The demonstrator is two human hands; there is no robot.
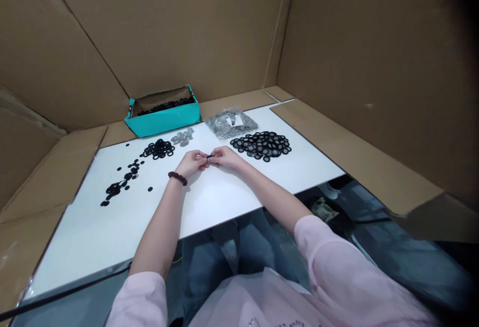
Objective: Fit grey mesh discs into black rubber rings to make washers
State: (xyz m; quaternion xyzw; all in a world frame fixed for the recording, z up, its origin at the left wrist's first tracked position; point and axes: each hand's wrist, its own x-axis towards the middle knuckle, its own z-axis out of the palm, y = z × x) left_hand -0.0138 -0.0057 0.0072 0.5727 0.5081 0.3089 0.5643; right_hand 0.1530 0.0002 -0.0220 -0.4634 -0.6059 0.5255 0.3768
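Note:
My left hand (191,161) and my right hand (224,157) meet at the middle of a white board (209,202). Both are closed in a pinch on a small black ring (209,157) held between their fingertips. A dark bead bracelet (177,178) circles my left wrist. Just beyond my left hand lie a pile of black rings (159,149) and a few grey mesh discs (183,137). A heap of rings with mesh inside (262,145) lies to the right of my right hand.
A teal box (164,115) holding black rings stands at the back. A clear bag of grey discs (231,122) lies beside it. Loose black rings (121,182) are scattered on the left. Cardboard walls (187,28) enclose the board on three sides.

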